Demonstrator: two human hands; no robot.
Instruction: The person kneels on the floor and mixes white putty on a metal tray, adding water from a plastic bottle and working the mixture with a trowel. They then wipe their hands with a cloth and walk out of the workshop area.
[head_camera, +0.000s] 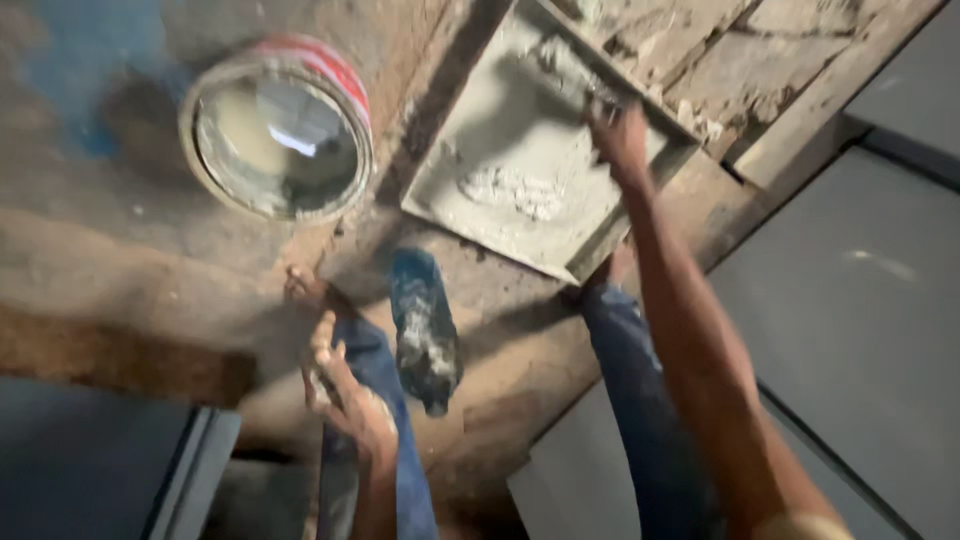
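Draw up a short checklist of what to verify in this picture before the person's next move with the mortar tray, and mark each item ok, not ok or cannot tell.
1. Right hand reaches the square grey tray: ok, it is at the tray's far side.
2. Tool held firmly in the right hand: cannot tell, the picture is blurred there.
3. Mortar left in the tray: ok, a pale lump lies on its floor.
4. Left hand free: ok, the fingers look open and hold nothing.
5. Bucket upright with liquid in it: ok, it stands left of the tray.
6. Dark bottle clear of the tray: ok, it lies apart, between the legs.
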